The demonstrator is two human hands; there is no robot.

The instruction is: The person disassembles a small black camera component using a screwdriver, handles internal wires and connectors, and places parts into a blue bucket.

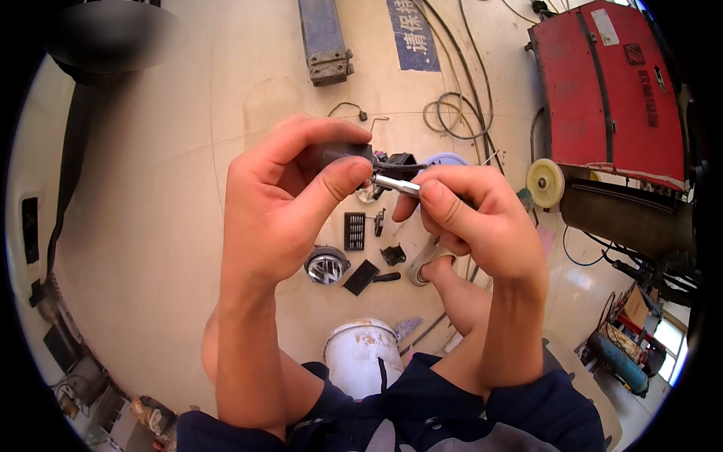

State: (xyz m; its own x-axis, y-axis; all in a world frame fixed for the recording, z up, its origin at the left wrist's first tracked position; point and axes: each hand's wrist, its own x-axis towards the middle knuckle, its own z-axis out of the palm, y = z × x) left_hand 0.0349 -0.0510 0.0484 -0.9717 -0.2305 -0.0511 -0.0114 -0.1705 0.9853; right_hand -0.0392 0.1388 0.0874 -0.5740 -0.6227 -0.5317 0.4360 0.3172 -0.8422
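Up in front of me, my left hand [267, 200] pinches a small black plastic part [346, 154] between thumb and fingers. My right hand [482, 218] is closed around a screwdriver, whose silver shaft [395, 184] points left. Its tip meets the near right side of the black part, next to my left thumb; the exact contact point is too small to make out. Most of the screwdriver's handle is hidden in my right fingers. Behind the hands, a dark piece with wires [399, 161] shows partly; whether it joins the held part I cannot tell.
On the floor below lie a bit case [355, 230], a round chrome emblem unit [326, 267], a flat black case piece [361, 277] and a black bracket [392, 255]. A white bucket [363, 346] stands between my legs. Red machine [617, 98] at right; coiled cables [459, 119] and blue beam [322, 34] beyond.
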